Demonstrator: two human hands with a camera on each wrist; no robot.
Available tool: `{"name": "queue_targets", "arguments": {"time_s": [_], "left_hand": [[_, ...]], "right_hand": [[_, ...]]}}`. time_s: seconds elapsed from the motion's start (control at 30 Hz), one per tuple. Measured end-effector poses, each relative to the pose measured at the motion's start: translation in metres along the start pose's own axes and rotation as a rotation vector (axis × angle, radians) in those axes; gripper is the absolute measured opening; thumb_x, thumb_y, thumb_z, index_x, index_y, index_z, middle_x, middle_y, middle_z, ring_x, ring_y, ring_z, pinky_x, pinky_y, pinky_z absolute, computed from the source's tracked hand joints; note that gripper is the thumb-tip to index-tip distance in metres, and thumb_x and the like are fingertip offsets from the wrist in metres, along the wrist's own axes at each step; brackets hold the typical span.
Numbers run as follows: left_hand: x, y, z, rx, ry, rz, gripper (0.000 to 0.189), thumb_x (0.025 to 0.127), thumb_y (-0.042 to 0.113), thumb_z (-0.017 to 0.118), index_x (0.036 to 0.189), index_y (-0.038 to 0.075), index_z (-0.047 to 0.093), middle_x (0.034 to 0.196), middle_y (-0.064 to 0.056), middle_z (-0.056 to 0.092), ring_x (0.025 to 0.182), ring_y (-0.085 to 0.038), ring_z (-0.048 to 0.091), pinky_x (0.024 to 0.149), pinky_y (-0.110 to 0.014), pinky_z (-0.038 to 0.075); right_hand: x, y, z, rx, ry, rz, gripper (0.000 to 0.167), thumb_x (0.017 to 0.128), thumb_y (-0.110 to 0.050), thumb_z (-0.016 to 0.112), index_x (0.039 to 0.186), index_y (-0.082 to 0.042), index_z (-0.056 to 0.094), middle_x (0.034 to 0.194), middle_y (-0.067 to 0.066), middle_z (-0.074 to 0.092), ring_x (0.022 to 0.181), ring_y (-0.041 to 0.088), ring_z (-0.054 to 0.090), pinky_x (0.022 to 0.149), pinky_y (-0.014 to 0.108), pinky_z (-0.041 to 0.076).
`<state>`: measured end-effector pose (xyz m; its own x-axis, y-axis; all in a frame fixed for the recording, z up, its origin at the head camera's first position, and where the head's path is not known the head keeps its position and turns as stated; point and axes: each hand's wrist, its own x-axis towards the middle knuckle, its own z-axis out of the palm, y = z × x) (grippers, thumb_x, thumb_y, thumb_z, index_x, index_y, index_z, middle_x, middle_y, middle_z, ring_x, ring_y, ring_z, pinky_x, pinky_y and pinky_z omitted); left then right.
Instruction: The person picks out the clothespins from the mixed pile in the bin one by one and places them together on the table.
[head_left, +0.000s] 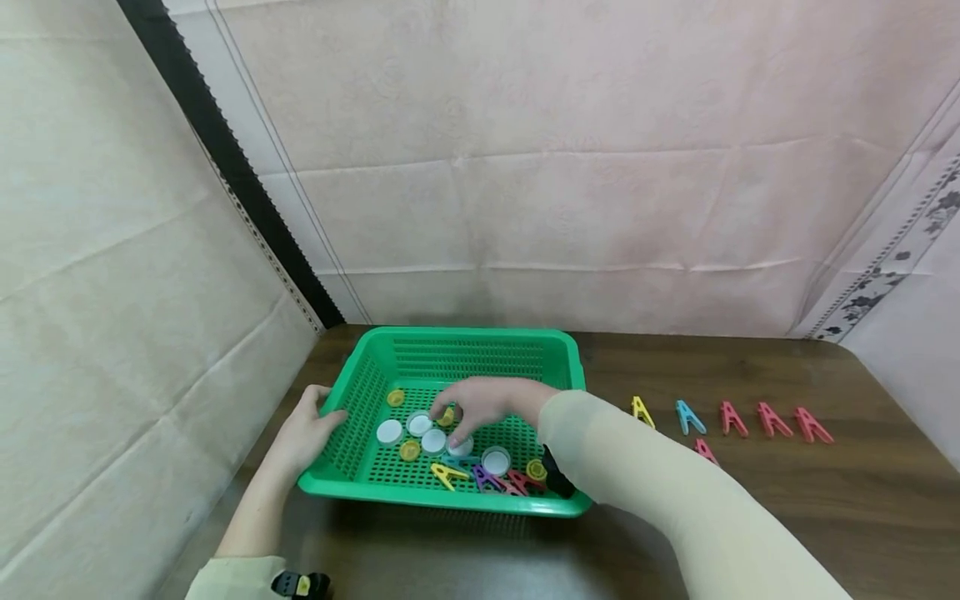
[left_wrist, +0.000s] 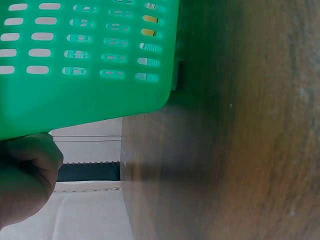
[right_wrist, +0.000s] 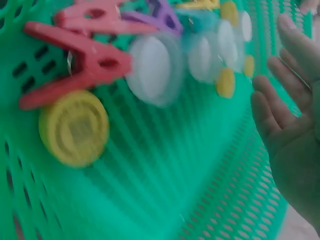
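A green perforated plastic basket stands on the table. My left hand grips its left rim, the thumb over the edge. Over the middle of the basket, my right hand reaches down with thumb and forefinger apart, close to white round caps and a yellow cap. In the right wrist view its fingers look loosely extended, with nothing seen held. Near the basket's front side lie a yellow clothespin, a purple clothespin and red clothespins.
To the right of the basket, several clothespins lie on the wooden table: a yellow one, a blue one and red ones. Pale cloth hangs behind and at the left.
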<state>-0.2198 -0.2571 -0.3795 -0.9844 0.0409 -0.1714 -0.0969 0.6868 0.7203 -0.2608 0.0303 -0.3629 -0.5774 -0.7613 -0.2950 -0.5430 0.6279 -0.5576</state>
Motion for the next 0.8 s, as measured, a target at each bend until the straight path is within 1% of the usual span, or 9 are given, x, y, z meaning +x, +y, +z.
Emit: {"name": "queue_targets", "arguments": {"time_s": [0.13,0.2,0.27,0.37,0.47,0.6,0.67,0.8], "left_hand": [[0.0,0.0,0.002,-0.011,-0.015,-0.001,0.05,0.095,0.031,0.051,0.134,0.007,0.031,0.118,-0.017,0.048,0.084,-0.025,0.054,0.065,-0.034,0.044],[0.001,0.0,0.002,-0.007,-0.01,0.0,0.049,0.095,0.032,0.051,0.134,0.008,0.031,0.117,-0.017,0.049,0.084,-0.024,0.054,0.066,-0.034,0.044],[0.002,0.0,0.001,-0.001,-0.004,0.0,0.05,0.095,0.032,0.051,0.134,0.008,0.031,0.117,-0.017,0.049,0.085,-0.025,0.054,0.066,-0.034,0.044],[0.004,0.0,0.0,0.005,-0.002,-0.007,0.051,0.095,0.034,0.051,0.135,0.009,0.031,0.118,-0.017,0.049,0.087,-0.025,0.054,0.067,-0.035,0.044],[0.005,0.002,0.0,0.004,-0.013,-0.007,0.053,0.095,0.035,0.051,0.135,0.008,0.03,0.119,-0.018,0.048,0.088,-0.026,0.054,0.067,-0.035,0.044],[0.004,0.0,0.0,-0.002,-0.011,-0.013,0.054,0.095,0.035,0.051,0.136,0.008,0.03,0.119,-0.017,0.049,0.088,-0.025,0.055,0.068,-0.034,0.044],[0.004,-0.002,0.0,-0.01,-0.006,-0.02,0.054,0.095,0.035,0.051,0.136,0.008,0.03,0.12,-0.017,0.049,0.088,-0.024,0.056,0.067,-0.034,0.045],[0.004,-0.004,0.001,-0.023,-0.004,-0.026,0.054,0.095,0.034,0.051,0.136,0.008,0.03,0.117,-0.016,0.05,0.084,-0.023,0.057,0.066,-0.034,0.046]], "right_hand": [[0.006,0.005,0.017,0.03,-0.048,-0.016,0.048,0.084,-0.028,0.072,0.129,-0.022,0.056,0.128,-0.008,0.052,0.109,0.015,0.055,0.084,0.026,0.045],[0.009,0.006,0.021,0.044,-0.065,-0.028,0.048,0.084,-0.027,0.072,0.128,-0.023,0.056,0.127,-0.009,0.052,0.108,0.014,0.055,0.082,0.026,0.045],[0.013,0.006,0.024,0.034,-0.092,-0.054,0.047,0.084,-0.027,0.072,0.128,-0.023,0.056,0.126,-0.01,0.052,0.105,0.012,0.056,0.08,0.025,0.046],[0.016,0.006,0.026,0.0,-0.128,-0.083,0.049,0.083,-0.028,0.073,0.128,-0.022,0.055,0.127,-0.01,0.051,0.101,0.01,0.056,0.078,0.024,0.046],[0.018,0.005,0.029,-0.045,-0.165,-0.083,0.052,0.082,-0.029,0.074,0.129,-0.022,0.055,0.129,-0.008,0.049,0.098,0.008,0.055,0.076,0.022,0.046],[0.02,0.004,0.032,-0.109,-0.182,-0.092,0.054,0.08,-0.028,0.075,0.13,-0.023,0.054,0.13,-0.008,0.046,0.092,0.006,0.054,0.074,0.02,0.045],[0.022,0.003,0.033,-0.13,-0.185,-0.101,0.054,0.08,-0.027,0.076,0.13,-0.023,0.054,0.129,-0.009,0.046,0.089,0.005,0.053,0.074,0.02,0.044],[0.022,0.001,0.035,-0.135,-0.198,-0.084,0.055,0.079,-0.023,0.077,0.129,-0.025,0.054,0.124,-0.008,0.046,0.089,0.005,0.052,0.073,0.021,0.044]]}}
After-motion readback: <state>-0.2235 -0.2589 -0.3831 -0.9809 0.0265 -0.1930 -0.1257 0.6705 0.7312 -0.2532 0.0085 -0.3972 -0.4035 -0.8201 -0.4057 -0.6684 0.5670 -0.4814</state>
